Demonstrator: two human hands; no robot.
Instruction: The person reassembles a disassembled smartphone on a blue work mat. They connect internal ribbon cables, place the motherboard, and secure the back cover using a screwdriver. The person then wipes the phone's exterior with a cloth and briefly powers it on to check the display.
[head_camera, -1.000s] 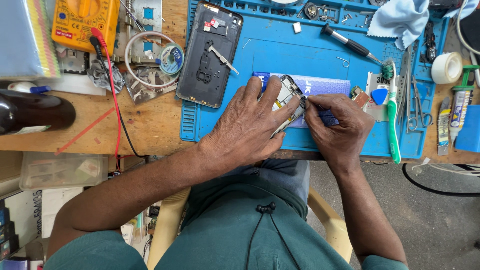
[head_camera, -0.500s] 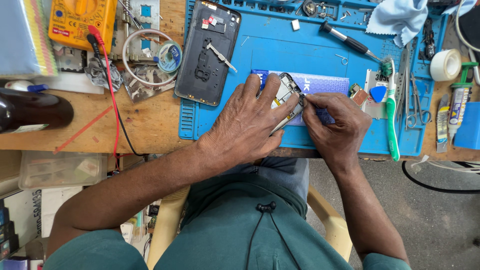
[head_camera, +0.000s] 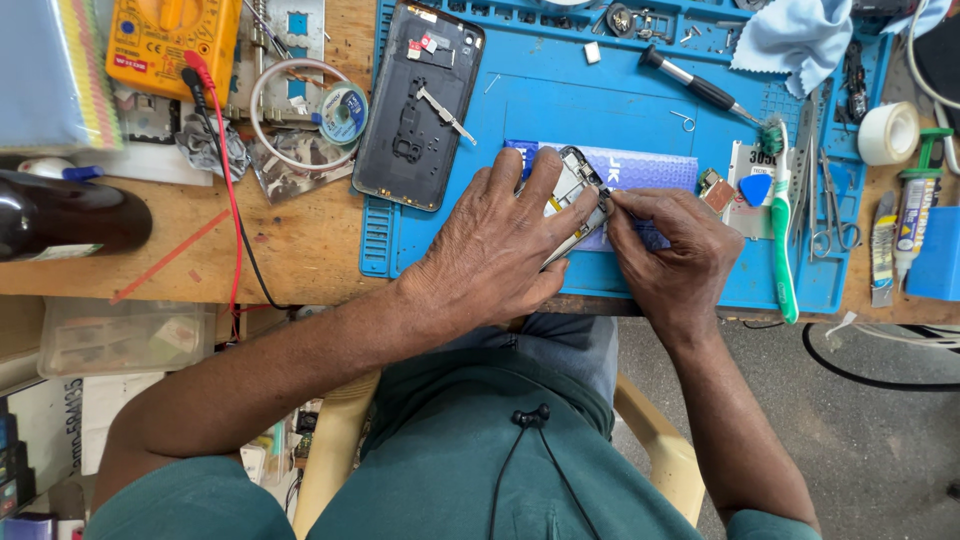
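An opened phone body (head_camera: 575, 185) lies on the blue work mat (head_camera: 560, 90), mostly covered by my left hand (head_camera: 500, 250), which presses down on it with spread fingers. My right hand (head_camera: 665, 255) pinches a thin metal tool at the phone's right edge, its fingertips touching the frame. The phone's black back cover (head_camera: 420, 105) lies apart at the mat's upper left, inner side up. A dark-handled screwdriver (head_camera: 690, 85) rests on the mat above my hands.
A yellow multimeter (head_camera: 170, 40) with red and black leads sits on the wooden bench at upper left. A solder coil (head_camera: 345, 112), dark bottle (head_camera: 60, 215), green toothbrush (head_camera: 780, 220), tweezers, scissors, tape roll (head_camera: 888, 132) and blue cloth (head_camera: 795, 35) surround the mat.
Both hands have stayed on the phone; the fingers of my right hand shifted slightly along its right edge.
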